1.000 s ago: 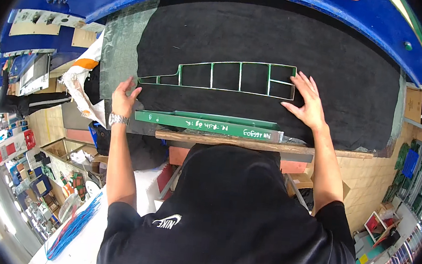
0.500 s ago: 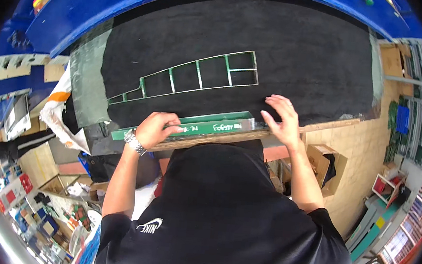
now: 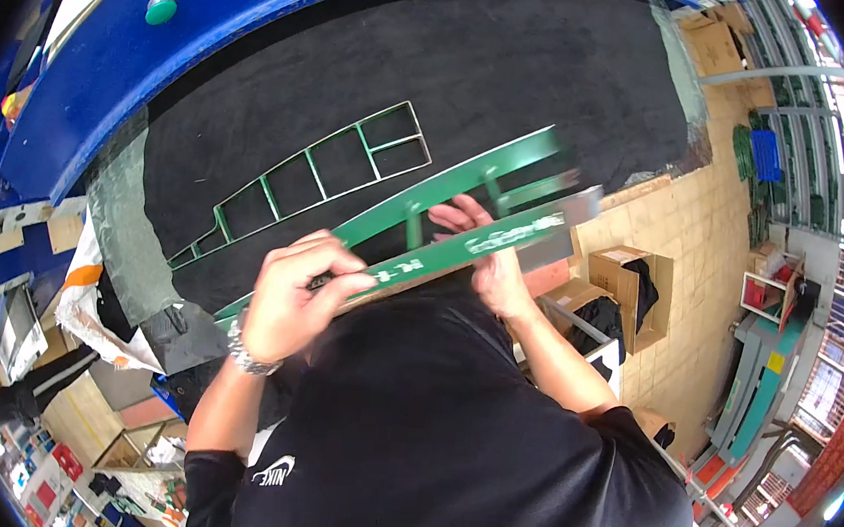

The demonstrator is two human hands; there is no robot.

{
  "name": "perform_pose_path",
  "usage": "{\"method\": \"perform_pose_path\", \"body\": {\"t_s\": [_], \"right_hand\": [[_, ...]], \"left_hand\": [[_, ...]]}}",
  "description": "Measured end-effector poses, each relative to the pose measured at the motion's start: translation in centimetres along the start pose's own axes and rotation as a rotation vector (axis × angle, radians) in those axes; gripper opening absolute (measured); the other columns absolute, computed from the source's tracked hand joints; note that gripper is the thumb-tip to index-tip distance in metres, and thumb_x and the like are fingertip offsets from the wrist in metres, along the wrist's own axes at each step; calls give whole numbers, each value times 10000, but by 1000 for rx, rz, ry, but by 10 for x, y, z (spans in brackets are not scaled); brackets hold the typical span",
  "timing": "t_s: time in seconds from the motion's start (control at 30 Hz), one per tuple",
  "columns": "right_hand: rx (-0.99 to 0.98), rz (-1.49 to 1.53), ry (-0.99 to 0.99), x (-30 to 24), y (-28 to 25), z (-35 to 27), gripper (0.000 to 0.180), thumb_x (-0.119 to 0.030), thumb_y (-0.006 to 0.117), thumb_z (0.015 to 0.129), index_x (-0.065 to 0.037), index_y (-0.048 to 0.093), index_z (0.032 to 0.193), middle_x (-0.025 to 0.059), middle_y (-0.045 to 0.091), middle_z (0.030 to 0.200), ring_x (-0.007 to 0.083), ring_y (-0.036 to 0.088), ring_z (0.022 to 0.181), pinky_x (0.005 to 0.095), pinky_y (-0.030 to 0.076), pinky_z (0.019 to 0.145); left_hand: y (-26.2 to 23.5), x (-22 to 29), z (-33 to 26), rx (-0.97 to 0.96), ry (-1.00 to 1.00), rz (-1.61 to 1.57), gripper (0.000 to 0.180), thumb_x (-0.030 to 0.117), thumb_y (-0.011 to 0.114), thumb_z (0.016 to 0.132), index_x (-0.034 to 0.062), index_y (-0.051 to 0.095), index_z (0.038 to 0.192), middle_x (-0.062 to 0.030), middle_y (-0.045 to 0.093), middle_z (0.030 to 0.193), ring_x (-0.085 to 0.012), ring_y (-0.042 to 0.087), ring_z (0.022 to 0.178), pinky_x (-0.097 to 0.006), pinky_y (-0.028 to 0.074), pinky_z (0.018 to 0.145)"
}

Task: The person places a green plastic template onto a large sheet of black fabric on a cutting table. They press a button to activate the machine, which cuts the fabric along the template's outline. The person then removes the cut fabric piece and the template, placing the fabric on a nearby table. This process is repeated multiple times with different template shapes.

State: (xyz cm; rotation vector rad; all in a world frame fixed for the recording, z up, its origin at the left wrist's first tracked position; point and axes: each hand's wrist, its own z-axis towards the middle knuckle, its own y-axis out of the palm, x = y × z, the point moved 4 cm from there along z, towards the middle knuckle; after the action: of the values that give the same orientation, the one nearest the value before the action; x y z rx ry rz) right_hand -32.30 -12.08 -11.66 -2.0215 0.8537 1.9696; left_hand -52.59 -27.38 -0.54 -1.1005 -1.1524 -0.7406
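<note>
My left hand [image 3: 301, 291], with a metal watch on its wrist, is closed on the left part of a long green metal cutting die [image 3: 443, 255]. My right hand [image 3: 501, 278] grips the near wall farther right, some fingers reaching over into the frame between its cross bars. The die is raised at an angle over the mat's near edge, close to my body, its right end blurred by motion. White handwriting marks its near wall. Beyond it, a second green cutting die [image 3: 315, 175] of similar tapering shape lies flat on the black mat [image 3: 540, 63].
A blue machine beam [image 3: 213, 9] with a green button [image 3: 161, 8] spans the far side. White cloth with an orange stripe [image 3: 89, 285] hangs at the left. To the right, an open cardboard box [image 3: 665, 300] stands on the floor, with metal racks [image 3: 807, 167] farther off.
The nearer die has been lifted from the mat's near edge and tilted. My right hand, open and beside it before, now grips it. The whole view has turned.
</note>
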Motion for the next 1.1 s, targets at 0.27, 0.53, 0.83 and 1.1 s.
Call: {"method": "perform_pose_path", "body": {"t_s": [0.27,0.53,0.83,1.1], "right_hand": [[326,183,-265,-90,-4,-2,1248,-366,1006,635,-163,241,1600,255,487,1457,431,546,1334,569,465,1130],[255,-705,-164,-246,-155,19,1031,-218,960,689,33,397,1516,214,598,1367,311,626,1245,420,513,1061],[-411,-1784,-81,-173,-225,161,955,-231,901,713,-89,428,1530,214,611,1352,386,629,1220,460,539,1027],[-648,-1724,-184,-108,-210,203,944,-199,903,722,-62,423,1523,211,606,1329,363,630,1227,455,558,1020]], "left_hand": [[105,55,70,81,372,-350,75,32,758,867,-2,740,930,-123,741,876,-259,721,865,-380,551,810],[68,4,110,166,75,209,370,125,796,869,32,710,1216,-117,717,1136,-255,702,1037,-360,551,926],[86,-84,95,349,-270,819,563,294,876,779,52,689,1251,-116,684,1179,-342,614,1090,-435,498,951],[124,-91,109,479,-399,940,473,328,881,742,179,742,1169,16,645,1167,-278,593,1094,-460,502,882]]}}
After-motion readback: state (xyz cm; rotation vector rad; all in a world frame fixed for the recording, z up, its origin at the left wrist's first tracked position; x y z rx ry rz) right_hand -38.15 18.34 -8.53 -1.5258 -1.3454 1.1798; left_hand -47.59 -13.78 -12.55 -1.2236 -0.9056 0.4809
